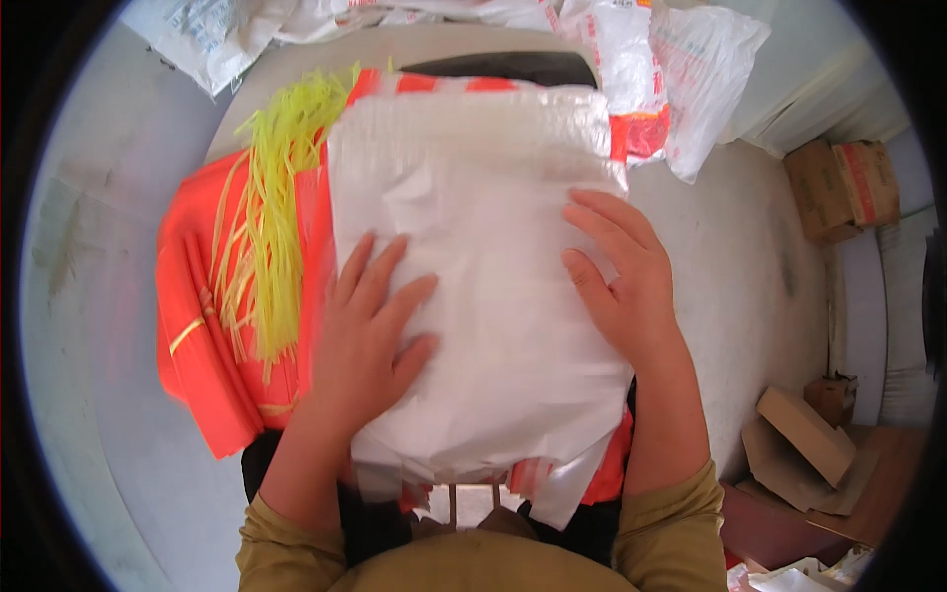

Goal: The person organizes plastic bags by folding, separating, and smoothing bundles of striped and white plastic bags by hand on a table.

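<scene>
A large white translucent plastic bag (483, 257) lies flat in front of me on a pile of orange-red cloth (197, 326). My left hand (370, 326) presses flat on the bag's lower left part, fingers spread. My right hand (617, 276) lies flat on its right side, fingers pointing up and left. Neither hand grips anything. A bundle of thin yellow strips (271, 217) rests on the orange-red cloth just left of the bag. Red and white striped material (444, 84) shows at the bag's far edge.
The pile sits on a round pale table (750, 286). More white plastic bags (681, 69) lie at the far edge. Brown cardboard boxes (843, 187) stand at the right, and flattened cardboard pieces (804, 439) lie at the lower right.
</scene>
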`<state>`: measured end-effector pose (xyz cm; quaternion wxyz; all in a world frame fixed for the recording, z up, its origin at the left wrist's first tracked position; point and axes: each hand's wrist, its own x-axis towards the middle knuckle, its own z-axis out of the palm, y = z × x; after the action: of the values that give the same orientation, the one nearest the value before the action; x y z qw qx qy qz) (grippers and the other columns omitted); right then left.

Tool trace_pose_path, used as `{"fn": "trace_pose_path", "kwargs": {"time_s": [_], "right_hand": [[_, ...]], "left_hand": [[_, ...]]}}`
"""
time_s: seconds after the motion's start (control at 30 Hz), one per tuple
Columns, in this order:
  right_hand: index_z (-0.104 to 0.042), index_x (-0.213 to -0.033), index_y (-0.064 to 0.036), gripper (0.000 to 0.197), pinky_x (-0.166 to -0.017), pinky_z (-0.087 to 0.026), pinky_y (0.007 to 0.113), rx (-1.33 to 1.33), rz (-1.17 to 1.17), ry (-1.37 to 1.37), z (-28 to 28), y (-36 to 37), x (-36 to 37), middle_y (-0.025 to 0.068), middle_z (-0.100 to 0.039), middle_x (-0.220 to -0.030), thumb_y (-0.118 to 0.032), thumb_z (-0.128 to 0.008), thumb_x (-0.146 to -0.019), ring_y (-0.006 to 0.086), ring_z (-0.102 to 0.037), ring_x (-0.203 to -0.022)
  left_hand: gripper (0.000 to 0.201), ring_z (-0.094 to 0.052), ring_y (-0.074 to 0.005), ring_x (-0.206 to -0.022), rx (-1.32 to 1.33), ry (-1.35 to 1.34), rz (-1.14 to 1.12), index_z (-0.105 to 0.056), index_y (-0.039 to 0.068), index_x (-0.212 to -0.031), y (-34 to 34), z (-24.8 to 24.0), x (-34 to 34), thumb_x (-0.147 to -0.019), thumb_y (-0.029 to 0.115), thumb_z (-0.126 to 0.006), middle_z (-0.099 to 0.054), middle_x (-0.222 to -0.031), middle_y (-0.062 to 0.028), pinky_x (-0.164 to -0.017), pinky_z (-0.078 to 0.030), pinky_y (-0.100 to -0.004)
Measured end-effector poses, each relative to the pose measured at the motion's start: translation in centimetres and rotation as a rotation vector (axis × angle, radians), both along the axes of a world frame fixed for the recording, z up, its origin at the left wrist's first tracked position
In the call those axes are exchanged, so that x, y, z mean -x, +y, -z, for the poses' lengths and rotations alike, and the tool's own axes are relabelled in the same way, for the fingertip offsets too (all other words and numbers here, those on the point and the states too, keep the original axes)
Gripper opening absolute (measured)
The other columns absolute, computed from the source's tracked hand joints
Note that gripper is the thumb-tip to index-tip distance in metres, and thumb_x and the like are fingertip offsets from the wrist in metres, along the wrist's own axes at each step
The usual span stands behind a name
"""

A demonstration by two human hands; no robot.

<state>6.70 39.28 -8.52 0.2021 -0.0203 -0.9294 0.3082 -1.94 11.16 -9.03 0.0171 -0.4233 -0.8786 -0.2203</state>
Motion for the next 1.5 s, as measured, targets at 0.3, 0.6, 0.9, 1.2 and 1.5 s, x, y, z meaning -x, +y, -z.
{"fn": "trace_pose_path", "kwargs": {"time_s": [0.3,0.6,0.9,1.2,1.5], "right_hand": [[-0.065,-0.129,-0.0057,0.049,-0.115,-0.037,0.049,-0.285,-0.19,-0.169,-2.0,-3.1,-1.0,0.015,-0.057,-0.144,-0.01,-0.076,-0.081,0.0377,-0.046,-0.138],[-0.063,-0.134,-0.0132,0.055,-0.117,-0.032,0.052,-0.273,-0.358,-0.201,0.1,-5.3,-1.6,0.0104,-0.047,-0.155,-0.028,-0.077,-0.083,0.0353,-0.04,-0.144],[-0.059,-0.14,-0.0157,0.06,-0.121,-0.026,0.052,-0.384,-0.27,-0.22,0.7,-4.7,-1.8,0.0103,-0.043,-0.157,-0.04,-0.073,-0.087,0.0338,-0.035,-0.147],[-0.058,-0.142,-0.0151,0.062,-0.122,-0.024,0.051,-0.435,-0.208,-0.175,1.8,-3.2,-2.0,0.011,-0.043,-0.158,-0.04,-0.071,-0.087,0.0339,-0.033,-0.149],[-0.058,-0.142,-0.0149,0.059,-0.123,-0.022,0.052,-0.422,-0.145,-0.179,2.2,-2.0,-2.1,0.0108,-0.041,-0.159,-0.036,-0.07,-0.088,0.035,-0.03,-0.15]], "left_hand": [[0.046,-0.035,-0.0431,-0.146,-0.04,0.043,0.006,-0.065,0.011,-0.126,0.1,0.2,0.0,-0.081,0.018,-0.076,-0.047,-0.152,-0.0165,-0.113,-0.035,-0.0539],[0.05,-0.035,-0.0406,-0.147,0.003,0.067,-0.006,-0.064,0.014,-0.13,0.0,0.4,-0.1,-0.082,0.021,-0.075,-0.044,-0.155,-0.0133,-0.114,-0.033,-0.0557],[0.057,-0.03,-0.0425,-0.149,0.076,0.103,-0.018,-0.059,0.015,-0.143,0.1,0.8,-0.1,-0.087,0.026,-0.068,-0.038,-0.161,-0.0147,-0.121,-0.026,-0.053],[0.055,-0.033,-0.0381,-0.148,0.032,0.154,-0.032,-0.06,0.022,-0.141,0.1,1.8,0.0,-0.088,0.033,-0.069,-0.041,-0.159,-0.0109,-0.117,-0.03,-0.056],[0.055,-0.031,-0.0362,-0.15,0.05,0.152,-0.041,-0.059,0.023,-0.142,0.2,1.9,0.0,-0.089,0.034,-0.069,-0.039,-0.16,-0.01,-0.118,-0.029,-0.0548]]}}
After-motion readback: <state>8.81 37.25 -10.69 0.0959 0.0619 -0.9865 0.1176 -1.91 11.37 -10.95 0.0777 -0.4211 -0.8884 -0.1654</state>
